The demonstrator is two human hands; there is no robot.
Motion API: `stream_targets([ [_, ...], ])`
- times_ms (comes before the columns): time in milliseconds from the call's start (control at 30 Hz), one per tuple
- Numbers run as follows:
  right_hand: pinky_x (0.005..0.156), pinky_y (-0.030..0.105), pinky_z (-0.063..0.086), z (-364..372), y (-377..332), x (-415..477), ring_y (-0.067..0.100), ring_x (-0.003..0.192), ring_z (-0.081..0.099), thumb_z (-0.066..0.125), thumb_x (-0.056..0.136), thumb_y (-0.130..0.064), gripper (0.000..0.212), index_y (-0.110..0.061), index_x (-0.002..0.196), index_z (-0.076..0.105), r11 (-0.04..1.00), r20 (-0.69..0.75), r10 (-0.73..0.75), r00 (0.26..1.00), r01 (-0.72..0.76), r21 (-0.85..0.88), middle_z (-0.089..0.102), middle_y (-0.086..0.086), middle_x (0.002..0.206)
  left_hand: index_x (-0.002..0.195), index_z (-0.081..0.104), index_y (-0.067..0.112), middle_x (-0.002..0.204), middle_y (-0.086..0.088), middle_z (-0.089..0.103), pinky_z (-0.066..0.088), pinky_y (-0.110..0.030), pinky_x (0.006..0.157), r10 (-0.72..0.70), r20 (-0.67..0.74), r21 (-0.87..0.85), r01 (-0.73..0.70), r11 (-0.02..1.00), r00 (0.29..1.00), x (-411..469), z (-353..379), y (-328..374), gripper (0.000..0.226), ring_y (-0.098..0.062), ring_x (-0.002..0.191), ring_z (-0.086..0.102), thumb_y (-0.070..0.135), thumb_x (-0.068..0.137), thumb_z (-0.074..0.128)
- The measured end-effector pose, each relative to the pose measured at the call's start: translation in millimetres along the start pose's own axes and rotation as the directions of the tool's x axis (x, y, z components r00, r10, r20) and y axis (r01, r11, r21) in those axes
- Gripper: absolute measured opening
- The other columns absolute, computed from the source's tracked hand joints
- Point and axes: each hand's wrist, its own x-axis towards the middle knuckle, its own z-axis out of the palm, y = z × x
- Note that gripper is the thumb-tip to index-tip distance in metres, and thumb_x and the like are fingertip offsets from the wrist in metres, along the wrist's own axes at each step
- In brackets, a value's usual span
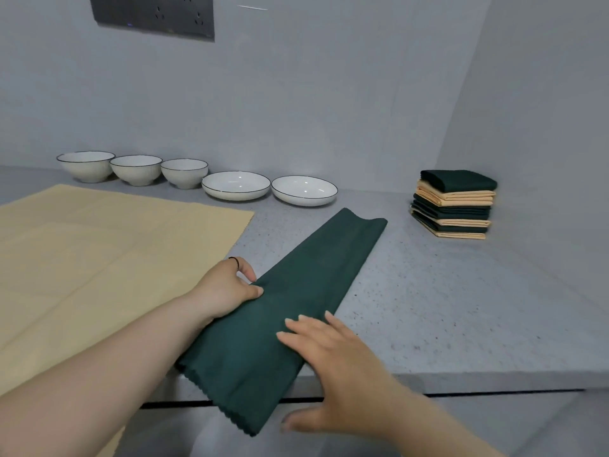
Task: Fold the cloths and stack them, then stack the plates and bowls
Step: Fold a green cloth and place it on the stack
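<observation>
Left hand [230,288] pinches the green cloth [313,275] edge, right hand [333,361] presses spread flat; the overhanging end may slide off the counter [461,308].

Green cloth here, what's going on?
A person is folding the dark green cloth, now a long strip on the counter. The left hand pinches its left edge; the right hand presses flat on it. A beige cloth lies unfolded beside it, a stack of folded cloths sits at the right, and bowls and plates stand unstacked.
</observation>
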Motion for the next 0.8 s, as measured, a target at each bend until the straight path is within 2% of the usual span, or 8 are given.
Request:
stream_targets([
  [67,0.100,0.034,0.043,7,-13,1,-0.001,0.111,0.058,0.050,0.051,-0.074,0.078,-0.031,0.116,0.047,0.997,-0.045,-0.015,0.999,0.012,-0.070,0.063,-0.017,0.117,0.074,0.047,0.017,0.086,-0.013,0.062,0.042,-0.025,0.054,-0.004,0.010,-0.009,0.004,1.000,1.000,-7,0,-1,0.021,-0.019,0.059,0.053,0.010,0.082,0.065],
  [133,0.084,0.024,0.053,12,-17,4,-0.001,0.094,0.066,0.072,0.044,-0.048,0.059,-0.034,0.100,0.062,0.998,-0.190,-0.064,0.980,0.061,-0.021,0.069,-0.019,0.100,0.073,0.049,0.016,0.083,-0.013,0.062,0.043,-0.025,0.056,-0.002,0.085,0.013,0.001,1.000,0.996,-14,-3,-1,0.019,-0.021,0.059,0.053,0.011,0.083,0.064],
  [267,0.069,0.011,0.050,6,-4,2,-0.003,0.081,0.064,0.066,0.048,-0.015,0.048,-0.033,0.092,0.062,0.965,-0.344,-0.062,0.937,0.144,0.220,0.073,-0.017,0.085,0.082,0.056,0.011,0.055,0.000,0.059,0.040,-0.019,0.042,-0.018,0.281,0.042,0.006,0.999,0.960,-26,-22,0,0.011,-0.012,0.040,0.051,0.012,0.093,0.051],
  [400,0.052,0.010,0.037,-12,-1,-6,-0.003,0.060,0.053,0.044,0.064,-0.040,0.010,-0.038,0.064,0.054,0.849,-0.313,0.208,0.927,-0.013,0.528,0.058,-0.028,0.059,0.084,0.061,0.025,0.086,0.010,0.064,0.042,-0.006,0.059,0.147,0.193,0.018,-0.154,0.988,0.970,-9,-30,3,0.030,0.010,0.068,0.058,0.004,0.096,0.042],
  [500,0.044,0.013,0.022,-20,-4,-10,0.004,0.041,0.034,0.046,0.059,-0.052,0.031,-0.030,0.037,0.041,0.700,-0.255,0.368,0.894,-0.086,0.709,0.036,-0.012,0.036,0.098,0.057,0.023,0.122,0.006,0.051,0.036,-0.003,0.081,0.241,0.247,0.030,-0.255,0.966,0.939,1,-14,15,0.026,0.000,0.105,0.046,0.002,0.095,0.043],
  [633,0.050,0.019,0.030,-40,1,-7,0.000,0.041,0.036,0.066,0.075,-0.022,0.045,-0.017,0.036,0.044,0.477,-0.172,0.535,0.827,-0.127,0.870,0.041,-0.008,0.038,0.063,0.042,0.023,0.082,0.013,0.048,0.039,-0.008,0.069,0.249,0.302,0.118,-0.295,0.948,0.920,9,10,15,0.036,-0.002,0.073,0.043,0.007,0.096,0.041],
  [700,0.044,0.013,0.032,-54,9,-2,-0.002,0.035,0.041,0.061,0.084,-0.001,0.058,-0.013,0.029,0.046,0.443,-0.166,0.593,0.788,-0.147,0.885,0.044,-0.007,0.033,0.061,0.051,0.038,0.067,0.027,0.054,0.037,-0.003,0.064,0.270,0.315,0.113,-0.319,0.941,0.910,19,15,9,0.049,0.004,0.072,0.053,0.002,0.094,0.043],
  [800,0.041,0.007,0.038,-72,27,7,-0.006,0.041,0.052,0.060,0.084,-0.004,0.047,-0.016,0.038,0.058,0.415,-0.189,0.634,0.749,-0.124,0.901,0.060,-0.010,0.043,0.070,0.054,0.047,0.062,0.051,0.051,0.034,0.008,0.063,0.274,0.317,0.053,-0.306,0.951,0.908,16,14,8,0.053,0.031,0.071,0.048,0.002,0.094,0.041],
])
